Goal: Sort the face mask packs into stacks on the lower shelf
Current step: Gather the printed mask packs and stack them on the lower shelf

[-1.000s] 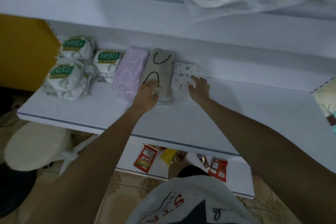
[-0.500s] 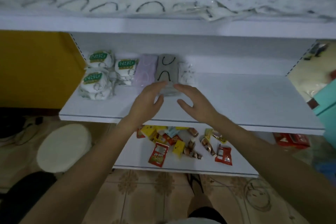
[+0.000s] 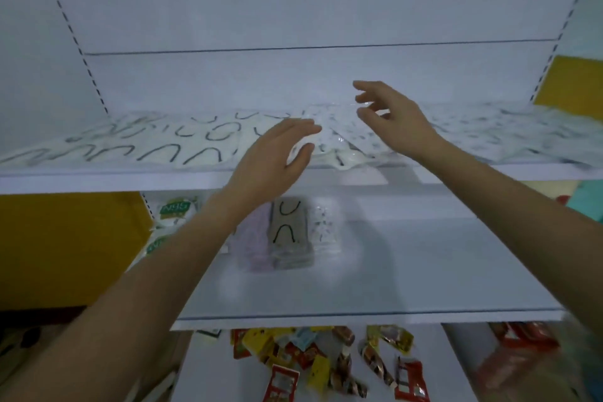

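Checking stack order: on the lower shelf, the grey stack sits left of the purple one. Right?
No. The head view shows the grey stack right of the purple stack, on the lower shelf.

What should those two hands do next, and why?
Probably take hold of the speckled pack on the upper shelf. The left hand and right hand are both open, empty and right by it, and a matching speckled stack sits on the lower shelf to receive it.
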A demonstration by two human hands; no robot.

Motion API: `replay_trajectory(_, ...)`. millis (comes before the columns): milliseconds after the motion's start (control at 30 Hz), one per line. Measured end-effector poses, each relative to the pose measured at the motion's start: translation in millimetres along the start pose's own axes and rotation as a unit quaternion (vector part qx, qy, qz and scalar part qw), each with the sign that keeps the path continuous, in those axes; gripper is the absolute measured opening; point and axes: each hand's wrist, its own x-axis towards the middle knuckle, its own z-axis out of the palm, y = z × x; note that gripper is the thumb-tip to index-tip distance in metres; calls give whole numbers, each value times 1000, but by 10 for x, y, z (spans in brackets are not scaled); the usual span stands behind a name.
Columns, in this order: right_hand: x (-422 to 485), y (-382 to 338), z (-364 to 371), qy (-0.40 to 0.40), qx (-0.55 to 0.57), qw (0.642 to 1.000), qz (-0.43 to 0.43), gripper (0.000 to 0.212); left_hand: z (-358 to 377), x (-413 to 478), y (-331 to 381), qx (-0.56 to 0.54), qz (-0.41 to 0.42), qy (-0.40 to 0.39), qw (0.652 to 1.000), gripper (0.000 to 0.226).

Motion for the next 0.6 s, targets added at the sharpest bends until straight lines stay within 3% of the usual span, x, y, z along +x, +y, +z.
replay_trajectory(233,488,626,-269,-60,-70,994,62,42,195,656,-502,61,-112,-112,986,38)
replay_trajectory(433,859,1096,-329,-126,-111,984,57,45,494,1038,-783,120,-259,-230,930,56)
replay_trajectory(600,1051,1300,-238,-186,-137,973,33,49,722,1222,-797,100,-327,-234,910,67)
